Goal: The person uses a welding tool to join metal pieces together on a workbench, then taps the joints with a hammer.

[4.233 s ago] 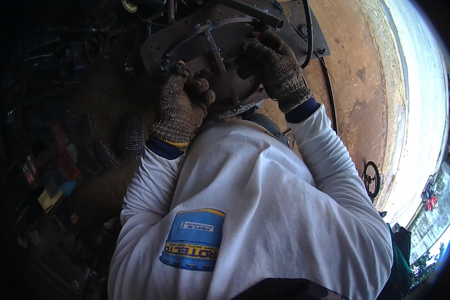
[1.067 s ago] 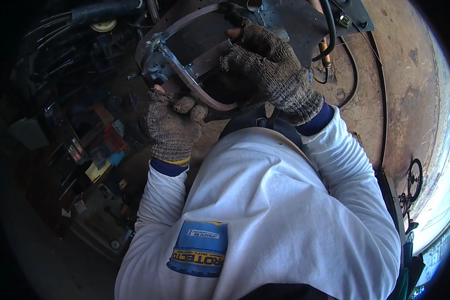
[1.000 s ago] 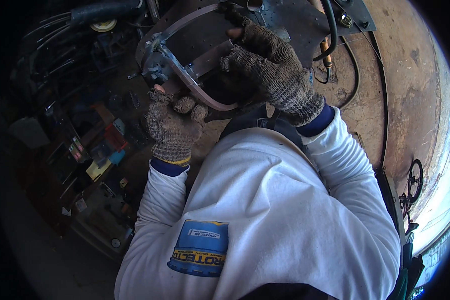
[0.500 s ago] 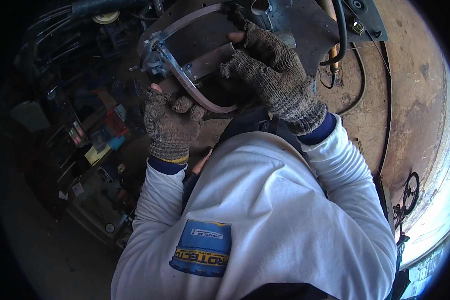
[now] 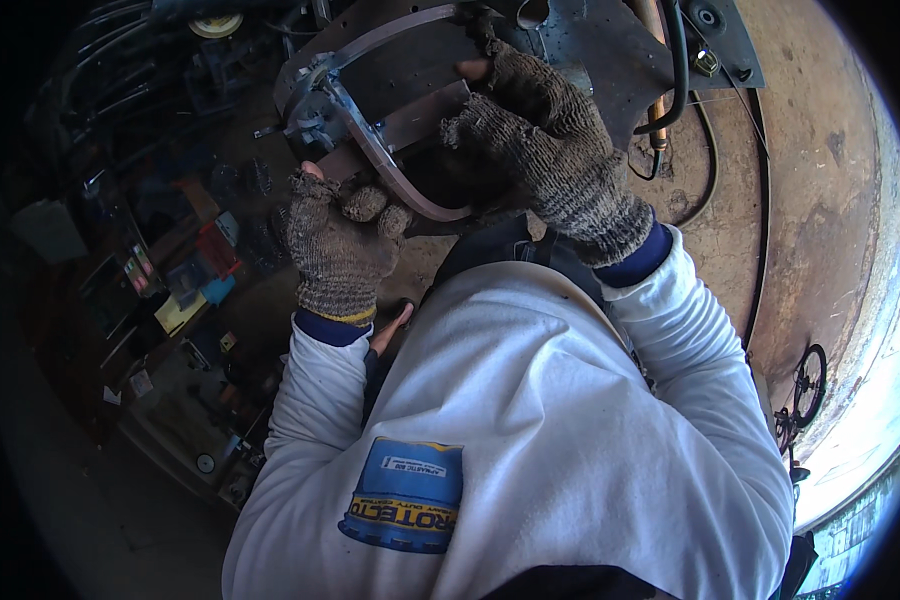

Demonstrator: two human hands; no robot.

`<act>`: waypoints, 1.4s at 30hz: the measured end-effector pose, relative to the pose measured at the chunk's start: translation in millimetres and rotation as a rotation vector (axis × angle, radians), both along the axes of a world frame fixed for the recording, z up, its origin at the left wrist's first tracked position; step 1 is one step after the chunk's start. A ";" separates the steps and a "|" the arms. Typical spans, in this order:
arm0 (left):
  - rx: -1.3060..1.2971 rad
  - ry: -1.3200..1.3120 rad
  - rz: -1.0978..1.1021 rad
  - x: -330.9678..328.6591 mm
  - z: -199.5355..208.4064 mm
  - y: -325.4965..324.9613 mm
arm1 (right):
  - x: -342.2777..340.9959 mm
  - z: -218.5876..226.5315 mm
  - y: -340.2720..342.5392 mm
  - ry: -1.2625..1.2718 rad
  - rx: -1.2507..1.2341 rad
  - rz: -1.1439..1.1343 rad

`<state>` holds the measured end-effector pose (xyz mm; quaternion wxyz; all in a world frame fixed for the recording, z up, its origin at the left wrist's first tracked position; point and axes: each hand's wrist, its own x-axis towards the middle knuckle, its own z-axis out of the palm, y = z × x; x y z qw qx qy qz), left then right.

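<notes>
A curved flat-metal frame (image 5: 390, 178) is held over a dark steel plate, its strip bent into a wide loop. A straight flat metal bar (image 5: 425, 117) crosses inside the loop. The frame's left side has a bright, bluish joint (image 5: 315, 100) with bolts or small fittings. My left hand (image 5: 342, 245), in a worn knit glove with bare fingertips, is closed at the bar's lower left end, thumb up. My right hand (image 5: 565, 150), gloved alike, curls around the frame's right side near the bar's other end. Its fingers hide that part of the frame.
The dark steel plate (image 5: 620, 55) has a short pipe stub (image 5: 532, 12) on it. A black cable and a copper-coloured rod (image 5: 658, 100) hang at its right. Cluttered tools and boxes (image 5: 215, 250) lie at left. A handwheel (image 5: 810, 385) stands far right.
My view has shifted slightly, so the background sits a little to the left. Both hands keep their hold on the frame, with hardly any motion.
</notes>
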<state>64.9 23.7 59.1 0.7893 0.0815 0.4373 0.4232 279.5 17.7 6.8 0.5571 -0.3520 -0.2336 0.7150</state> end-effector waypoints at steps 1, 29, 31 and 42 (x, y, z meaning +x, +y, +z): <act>0.009 -0.024 -0.014 -2.1 -1.7 0.1 | 0.4 0.8 0.5 0.003 0.001 0.003; -0.051 -0.096 0.000 -15.2 -15.9 1.4 | -2.5 6.6 0.4 -0.264 -0.017 -0.055; -0.054 -0.102 0.018 -14.3 -16.2 0.6 | -4.0 3.5 -0.6 -0.197 -0.024 -0.064; -0.055 -0.177 0.030 -20.7 -31.9 0.0 | 0.3 10.9 -0.7 -0.242 0.013 -0.089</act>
